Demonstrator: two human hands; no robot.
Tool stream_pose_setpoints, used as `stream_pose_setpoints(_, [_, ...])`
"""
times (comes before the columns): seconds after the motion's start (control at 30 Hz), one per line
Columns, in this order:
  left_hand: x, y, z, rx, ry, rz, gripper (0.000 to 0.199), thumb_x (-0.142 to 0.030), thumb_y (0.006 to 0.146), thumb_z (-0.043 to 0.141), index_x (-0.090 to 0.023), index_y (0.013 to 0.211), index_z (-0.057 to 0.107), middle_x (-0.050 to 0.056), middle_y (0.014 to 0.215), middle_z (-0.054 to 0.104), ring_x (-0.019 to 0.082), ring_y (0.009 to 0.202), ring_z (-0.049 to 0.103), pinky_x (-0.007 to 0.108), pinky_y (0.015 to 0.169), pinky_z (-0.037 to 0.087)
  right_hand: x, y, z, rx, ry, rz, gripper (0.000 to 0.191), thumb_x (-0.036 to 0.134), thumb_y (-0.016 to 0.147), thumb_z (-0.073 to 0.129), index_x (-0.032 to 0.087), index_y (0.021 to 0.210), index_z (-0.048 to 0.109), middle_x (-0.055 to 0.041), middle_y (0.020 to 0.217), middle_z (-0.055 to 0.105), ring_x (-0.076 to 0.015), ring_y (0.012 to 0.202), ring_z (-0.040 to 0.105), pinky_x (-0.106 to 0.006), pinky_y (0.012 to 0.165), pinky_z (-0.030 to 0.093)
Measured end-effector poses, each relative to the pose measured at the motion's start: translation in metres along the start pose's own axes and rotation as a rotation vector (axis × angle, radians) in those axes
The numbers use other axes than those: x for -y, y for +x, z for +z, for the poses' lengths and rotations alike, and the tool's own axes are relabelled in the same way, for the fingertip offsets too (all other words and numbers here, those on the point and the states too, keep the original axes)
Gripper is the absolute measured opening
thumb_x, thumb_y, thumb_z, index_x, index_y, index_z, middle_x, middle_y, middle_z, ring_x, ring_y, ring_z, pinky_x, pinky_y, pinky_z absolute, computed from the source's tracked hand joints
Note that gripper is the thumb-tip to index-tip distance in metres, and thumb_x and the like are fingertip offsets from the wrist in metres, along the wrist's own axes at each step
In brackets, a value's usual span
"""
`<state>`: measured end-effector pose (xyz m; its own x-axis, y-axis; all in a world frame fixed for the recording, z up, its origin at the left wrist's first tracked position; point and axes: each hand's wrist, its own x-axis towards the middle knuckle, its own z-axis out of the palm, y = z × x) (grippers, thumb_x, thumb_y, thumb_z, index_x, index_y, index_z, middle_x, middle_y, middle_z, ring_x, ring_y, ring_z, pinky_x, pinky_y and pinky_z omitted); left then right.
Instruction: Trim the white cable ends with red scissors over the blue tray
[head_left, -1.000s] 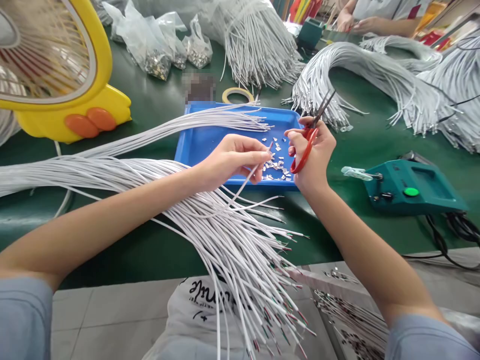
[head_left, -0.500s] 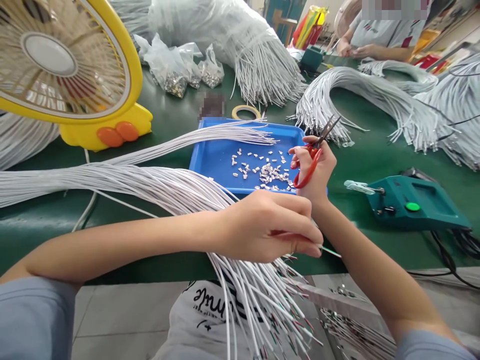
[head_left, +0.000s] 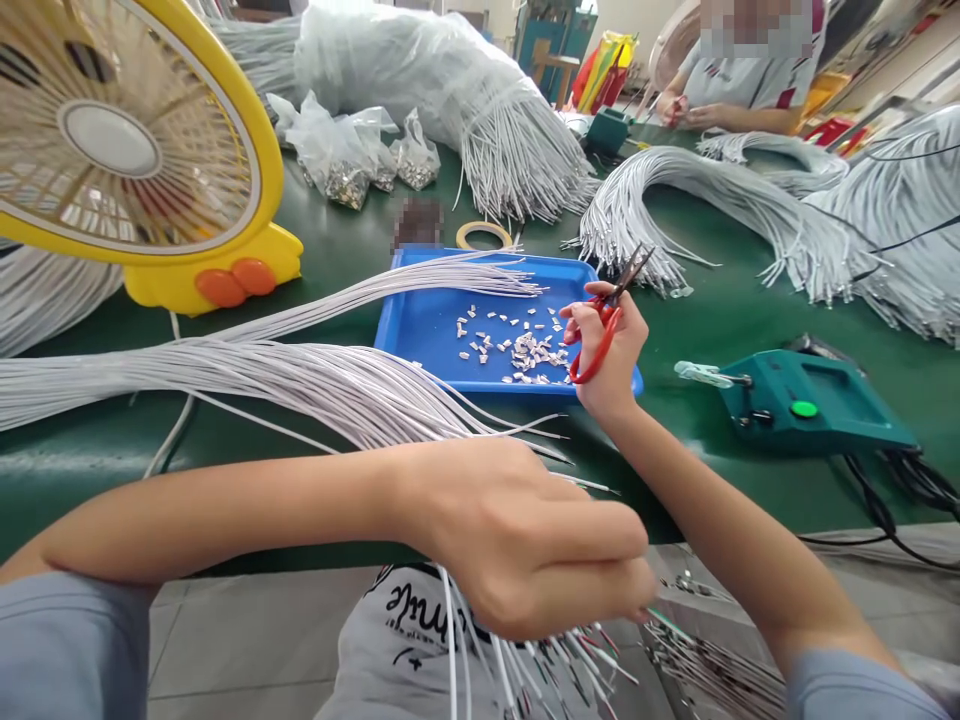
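My left hand is closed in a pinch at the lower middle, over a thick bundle of white cables. A short bit of cable with a green wire end pokes out past its fingertips. Red-handled scissors are in my right hand, blades pointing up and away, above the right edge of a blue tray. Small white pieces lie scattered in the tray. A thinner bunch of white cables reaches across its back part.
At left stands a yellow fan. A green device with a clip sits at right. Behind are a tape ring, bags of small parts and cable bundles. A person works at the far right.
My left hand has moved down toward the table's front edge, baring several cable ends behind it. My right hand still has the scissors. The whole view has shifted slightly.
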<state>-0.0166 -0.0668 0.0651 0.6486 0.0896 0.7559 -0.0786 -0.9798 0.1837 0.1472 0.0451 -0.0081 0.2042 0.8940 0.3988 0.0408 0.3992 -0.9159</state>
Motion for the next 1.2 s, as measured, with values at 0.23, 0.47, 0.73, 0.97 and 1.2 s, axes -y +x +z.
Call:
stream_pose_setpoints(0.23, [-0.007, -0.002, 0.012, -0.065, 0.134, 0.19, 0.019, -0.017, 0.078, 0.059, -0.009, 0.07, 0.074, -0.004, 0.059, 0.032, 0.002, 0.042, 0.032, 0.021, 0.035, 0.022, -0.002, -0.007, 0.002, 0.042, -0.004, 0.039, 0.017, 0.026, 0.078, 0.061, 0.024, 0.094, 0.057, 0.0053, 0.067, 0.059, -0.0068, 0.05, 0.048, -0.021, 0.051, 0.042])
stream_pose_setpoints(0.47, [-0.023, -0.007, 0.027, -0.047, 0.121, 0.154, 0.023, -0.02, 0.08, 0.058, -0.013, 0.06, 0.069, -0.004, 0.06, 0.029, 0.003, 0.041, 0.031, 0.022, 0.036, 0.023, 0.0, -0.006, 0.001, 0.037, -0.007, 0.053, 0.017, 0.028, 0.078, 0.06, 0.024, 0.095, 0.057, 0.0055, 0.066, 0.058, -0.0067, 0.05, 0.048, -0.021, 0.051, 0.041])
stream_pose_setpoints(0.73, [-0.004, -0.025, 0.043, 0.205, 0.124, -0.02, 0.017, -0.018, 0.087, 0.056, -0.014, 0.071, 0.061, -0.001, 0.066, 0.049, 0.01, 0.054, 0.048, 0.027, 0.04, 0.035, 0.0, -0.006, 0.002, 0.03, 0.002, 0.054, 0.017, 0.026, 0.078, 0.061, 0.023, 0.094, 0.057, 0.0053, 0.066, 0.059, -0.0068, 0.05, 0.05, -0.022, 0.052, 0.043])
stream_pose_setpoints(0.97, [0.05, -0.032, 0.026, 0.66, 0.312, -0.283, 0.019, -0.002, 0.081, 0.052, -0.015, 0.084, 0.065, 0.004, 0.09, 0.062, 0.016, 0.073, 0.06, 0.029, 0.049, 0.034, -0.001, -0.005, 0.002, 0.014, 0.008, 0.073, 0.017, 0.026, 0.077, 0.06, 0.022, 0.093, 0.056, 0.0048, 0.064, 0.061, -0.0069, 0.049, 0.049, -0.021, 0.049, 0.04])
stream_pose_setpoints(1.2, [0.075, -0.026, -0.005, 0.747, 0.123, -0.549, 0.015, -0.019, 0.087, 0.056, -0.017, 0.081, 0.069, 0.001, 0.083, 0.067, 0.013, 0.07, 0.061, 0.024, 0.056, 0.038, 0.0, -0.008, 0.003, 0.033, 0.03, 0.12, 0.018, 0.026, 0.077, 0.061, 0.022, 0.094, 0.056, 0.0054, 0.064, 0.059, -0.0068, 0.049, 0.048, -0.021, 0.049, 0.039])
